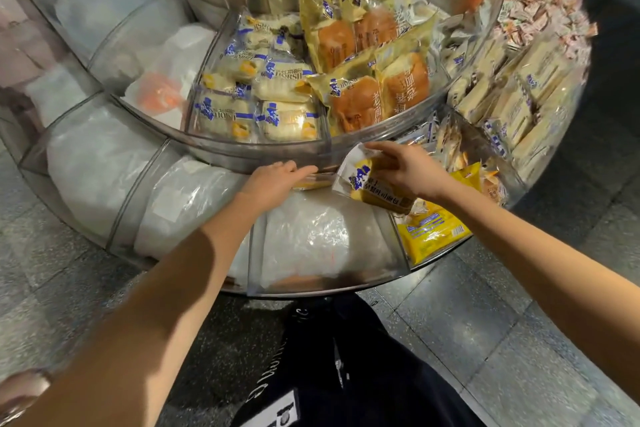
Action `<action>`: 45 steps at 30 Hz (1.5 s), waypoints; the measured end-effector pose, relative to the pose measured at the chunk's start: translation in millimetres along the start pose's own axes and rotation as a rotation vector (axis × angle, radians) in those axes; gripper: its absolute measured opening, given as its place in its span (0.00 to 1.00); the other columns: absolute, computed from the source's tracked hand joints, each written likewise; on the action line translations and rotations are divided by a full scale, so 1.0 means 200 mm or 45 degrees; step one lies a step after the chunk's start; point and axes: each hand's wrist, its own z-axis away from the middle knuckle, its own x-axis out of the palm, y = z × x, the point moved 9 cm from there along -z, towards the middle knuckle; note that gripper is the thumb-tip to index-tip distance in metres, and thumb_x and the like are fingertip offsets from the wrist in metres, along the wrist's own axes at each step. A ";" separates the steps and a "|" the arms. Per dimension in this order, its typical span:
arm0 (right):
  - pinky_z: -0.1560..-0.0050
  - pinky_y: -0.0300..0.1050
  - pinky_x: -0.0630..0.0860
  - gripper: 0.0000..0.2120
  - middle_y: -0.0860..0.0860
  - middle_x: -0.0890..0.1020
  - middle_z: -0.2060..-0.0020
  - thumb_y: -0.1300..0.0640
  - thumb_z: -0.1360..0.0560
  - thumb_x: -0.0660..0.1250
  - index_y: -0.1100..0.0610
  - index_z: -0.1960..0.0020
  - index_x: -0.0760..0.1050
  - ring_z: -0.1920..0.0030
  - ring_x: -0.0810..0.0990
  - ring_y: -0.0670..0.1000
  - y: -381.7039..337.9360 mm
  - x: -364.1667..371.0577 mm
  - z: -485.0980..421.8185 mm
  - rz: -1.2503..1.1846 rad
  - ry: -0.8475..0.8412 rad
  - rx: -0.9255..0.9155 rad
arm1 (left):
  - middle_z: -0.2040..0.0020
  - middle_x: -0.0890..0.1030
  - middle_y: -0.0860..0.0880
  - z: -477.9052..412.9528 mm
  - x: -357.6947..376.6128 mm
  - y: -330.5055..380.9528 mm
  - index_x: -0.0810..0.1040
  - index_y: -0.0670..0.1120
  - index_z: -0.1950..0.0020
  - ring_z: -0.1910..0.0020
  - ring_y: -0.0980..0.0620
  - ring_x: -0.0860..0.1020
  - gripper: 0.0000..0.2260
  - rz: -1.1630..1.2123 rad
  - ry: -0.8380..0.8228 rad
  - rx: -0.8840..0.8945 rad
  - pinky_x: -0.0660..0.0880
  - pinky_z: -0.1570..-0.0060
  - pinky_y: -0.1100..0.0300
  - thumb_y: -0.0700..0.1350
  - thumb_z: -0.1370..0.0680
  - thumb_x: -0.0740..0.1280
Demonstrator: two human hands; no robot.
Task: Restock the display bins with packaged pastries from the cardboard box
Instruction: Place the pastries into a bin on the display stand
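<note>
Yellow-and-white plastic-wrapped pastry packet (362, 185), pinched in the right hand (405, 173), tilts toward the near clear plastic bin (401, 246); left hand (277, 178) lies flat, fingers straight, likely holding a gap.

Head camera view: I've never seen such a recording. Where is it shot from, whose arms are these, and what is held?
No machine here: a person wears the camera on their head, so it looks down along their own bare arms. Before them stands a round tiered display stand of clear plastic bins. It holds white-and-blue wrapped pastries, gold-wrapped brown buns and white plastic bags. The right hand pinches a yellow-and-white pastry packet over the lower tier. The left hand lies flat, fingers straight, at the middle tier's rim, apparently gripping nothing. No cardboard box is in view.
</note>
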 end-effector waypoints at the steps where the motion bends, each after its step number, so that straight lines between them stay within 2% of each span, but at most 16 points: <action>1: 0.39 0.56 0.75 0.29 0.55 0.80 0.38 0.60 0.26 0.72 0.51 0.27 0.69 0.38 0.78 0.55 -0.01 0.00 0.00 0.006 0.012 -0.004 | 0.38 0.75 0.45 0.00 -0.01 -0.01 0.60 0.56 0.23 0.41 0.43 0.75 0.30 0.044 0.038 -0.033 0.73 0.51 0.50 0.34 0.22 0.60; 5: 0.37 0.53 0.74 0.28 0.54 0.80 0.37 0.61 0.26 0.72 0.52 0.27 0.69 0.37 0.77 0.54 -0.05 0.01 -0.01 0.035 0.027 -0.035 | 0.44 0.81 0.47 0.03 -0.08 -0.15 0.74 0.49 0.37 0.47 0.43 0.79 0.13 0.540 0.199 -0.236 0.76 0.49 0.49 0.41 0.22 0.68; 8: 0.40 0.45 0.74 0.28 0.53 0.80 0.37 0.60 0.26 0.72 0.53 0.27 0.70 0.38 0.78 0.54 -0.11 0.04 -0.02 0.120 -0.019 -0.094 | 0.47 0.82 0.48 0.08 -0.10 -0.21 0.81 0.47 0.45 0.48 0.49 0.79 0.10 0.928 0.271 -0.273 0.75 0.46 0.54 0.40 0.26 0.72; 13: 0.39 0.54 0.75 0.28 0.54 0.81 0.39 0.60 0.26 0.72 0.55 0.28 0.70 0.40 0.79 0.54 -0.20 0.11 -0.06 0.173 -0.140 -0.164 | 0.48 0.83 0.48 0.13 -0.12 -0.25 0.83 0.45 0.45 0.49 0.53 0.80 0.10 1.269 0.267 -0.371 0.76 0.46 0.58 0.37 0.25 0.71; 16: 0.41 0.53 0.76 0.27 0.53 0.82 0.41 0.60 0.26 0.72 0.55 0.28 0.70 0.41 0.80 0.53 -0.25 0.13 -0.09 0.152 -0.163 -0.198 | 0.51 0.81 0.49 0.16 -0.10 -0.26 0.81 0.47 0.44 0.54 0.56 0.78 0.09 1.393 0.237 -0.342 0.74 0.51 0.63 0.37 0.23 0.70; 18: 0.40 0.49 0.76 0.27 0.53 0.82 0.42 0.60 0.26 0.72 0.55 0.28 0.70 0.42 0.80 0.52 -0.27 0.13 -0.10 0.129 -0.159 -0.213 | 0.50 0.79 0.48 0.15 -0.09 -0.23 0.82 0.44 0.43 0.54 0.55 0.76 0.09 1.156 0.234 -0.305 0.73 0.51 0.63 0.38 0.23 0.69; 21: 0.41 0.45 0.75 0.27 0.53 0.82 0.40 0.60 0.25 0.72 0.56 0.28 0.70 0.41 0.80 0.52 -0.29 0.15 -0.11 0.162 -0.172 -0.239 | 0.43 0.78 0.45 0.10 -0.10 -0.14 0.79 0.42 0.36 0.42 0.47 0.74 0.13 0.637 0.259 -0.226 0.70 0.41 0.54 0.39 0.20 0.65; 23: 0.41 0.45 0.74 0.27 0.54 0.81 0.39 0.60 0.25 0.72 0.57 0.28 0.69 0.40 0.79 0.53 -0.30 0.19 -0.12 0.187 -0.197 -0.247 | 0.36 0.75 0.46 0.10 -0.08 -0.11 0.74 0.45 0.30 0.35 0.46 0.70 0.16 0.437 0.221 -0.182 0.63 0.34 0.54 0.42 0.19 0.63; 25: 0.42 0.42 0.73 0.27 0.55 0.81 0.39 0.60 0.25 0.71 0.58 0.28 0.69 0.40 0.79 0.54 -0.30 0.24 -0.15 0.193 -0.230 -0.253 | 0.28 0.70 0.49 0.14 -0.01 -0.10 0.68 0.48 0.26 0.28 0.49 0.65 0.23 0.259 0.082 -0.134 0.51 0.26 0.46 0.52 0.20 0.64; 27: 0.43 0.39 0.71 0.27 0.54 0.81 0.39 0.60 0.25 0.71 0.58 0.28 0.69 0.40 0.79 0.53 -0.29 0.30 -0.19 0.244 -0.281 -0.248 | 0.24 0.65 0.51 0.19 0.09 -0.09 0.63 0.50 0.23 0.24 0.52 0.58 0.31 0.045 -0.068 -0.091 0.42 0.26 0.35 0.61 0.22 0.64; 29: 0.43 0.39 0.70 0.27 0.54 0.80 0.38 0.61 0.24 0.70 0.58 0.27 0.68 0.40 0.79 0.53 -0.26 0.34 -0.22 0.305 -0.319 -0.219 | 0.24 0.63 0.52 0.20 0.13 -0.09 0.60 0.52 0.22 0.24 0.53 0.55 0.33 -0.060 -0.108 -0.098 0.40 0.28 0.31 0.62 0.24 0.65; 32: 0.47 0.39 0.69 0.26 0.55 0.80 0.39 0.61 0.24 0.69 0.57 0.28 0.69 0.41 0.79 0.56 -0.22 0.40 -0.26 0.382 -0.283 -0.211 | 0.26 0.67 0.54 0.16 0.13 -0.08 0.63 0.56 0.23 0.24 0.52 0.56 0.32 -0.107 -0.094 -0.144 0.40 0.30 0.29 0.62 0.24 0.67; 36: 0.37 0.52 0.69 0.22 0.53 0.74 0.31 0.58 0.22 0.64 0.51 0.28 0.70 0.35 0.72 0.58 -0.22 0.47 -0.29 0.696 -0.200 -0.325 | 0.30 0.73 0.54 0.16 0.11 -0.07 0.71 0.58 0.28 0.25 0.50 0.60 0.21 -0.187 -0.099 -0.133 0.40 0.30 0.29 0.59 0.21 0.62; 39: 0.37 0.54 0.67 0.24 0.57 0.70 0.32 0.53 0.20 0.61 0.50 0.24 0.63 0.35 0.69 0.60 -0.21 0.47 -0.23 0.882 -0.099 -0.313 | 0.34 0.76 0.52 0.19 0.08 -0.06 0.76 0.54 0.33 0.30 0.51 0.66 0.15 -0.171 0.003 -0.146 0.42 0.27 0.32 0.53 0.18 0.59; 42: 0.28 0.60 0.61 0.41 0.63 0.61 0.26 0.37 0.25 0.66 0.51 0.20 0.51 0.28 0.62 0.64 -0.14 0.52 -0.09 0.960 -0.121 -0.238 | 0.40 0.80 0.49 0.19 0.08 -0.02 0.80 0.50 0.39 0.36 0.49 0.73 0.11 -0.189 0.088 -0.113 0.44 0.26 0.36 0.45 0.20 0.64; 45: 0.25 0.65 0.54 0.54 0.63 0.58 0.24 0.37 0.34 0.74 0.55 0.20 0.49 0.24 0.58 0.64 -0.08 0.60 0.00 1.152 -0.128 -0.237 | 0.55 0.84 0.47 0.21 0.04 0.01 0.84 0.46 0.52 0.51 0.46 0.81 0.11 -0.272 0.265 0.008 0.61 0.30 0.37 0.37 0.33 0.76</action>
